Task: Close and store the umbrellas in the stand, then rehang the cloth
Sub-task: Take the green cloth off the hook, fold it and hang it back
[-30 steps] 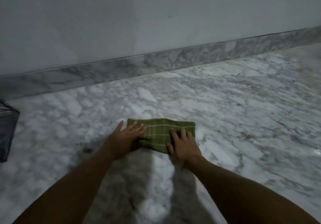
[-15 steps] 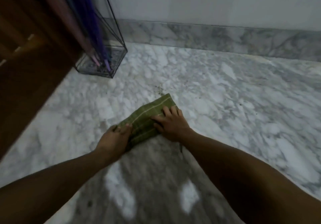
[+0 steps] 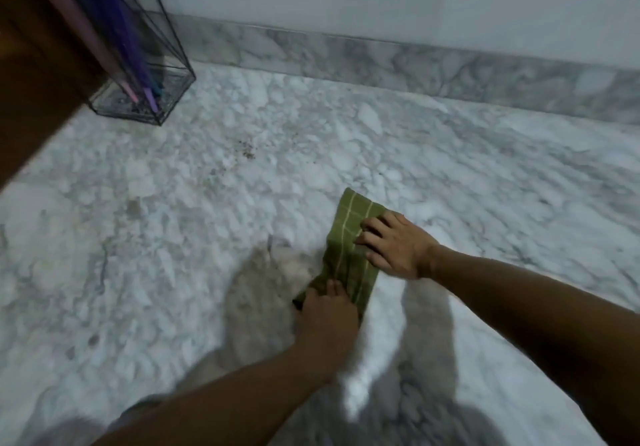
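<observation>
Head view: a folded green cloth (image 3: 349, 248) with pale stripes lies on the marble floor (image 3: 485, 175), pressed down by both hands of a person crouched over it. The right hand (image 3: 398, 246) rests on the cloth's right edge, fingers (image 3: 372, 224) spread and flat on the fabric, gripping nothing. The left hand (image 3: 329, 310) sits on the near end of the cloth with its fingers curled down onto the fabric; whether they pinch a fold or merely press on it cannot be told through the motion blur. At far left, a clear, wire-framed umbrella stand (image 3: 162, 75) sits on the floor beside a brown wooden panel (image 3: 38, 75), near the marble skirting (image 3: 415, 61), and already holds closed umbrellas (image 3: 131, 61) in pink and purple, their tips down at its base. The storing step appears done, and the cloth is the piece in hand, seemingly being folded or smoothed on the floor, well apart from the stand. The next move would likely call for closing the fingers on the cloth, lifting it clear without letting the fold fall open, and carrying it to its hanging place, which is not visible here.
</observation>
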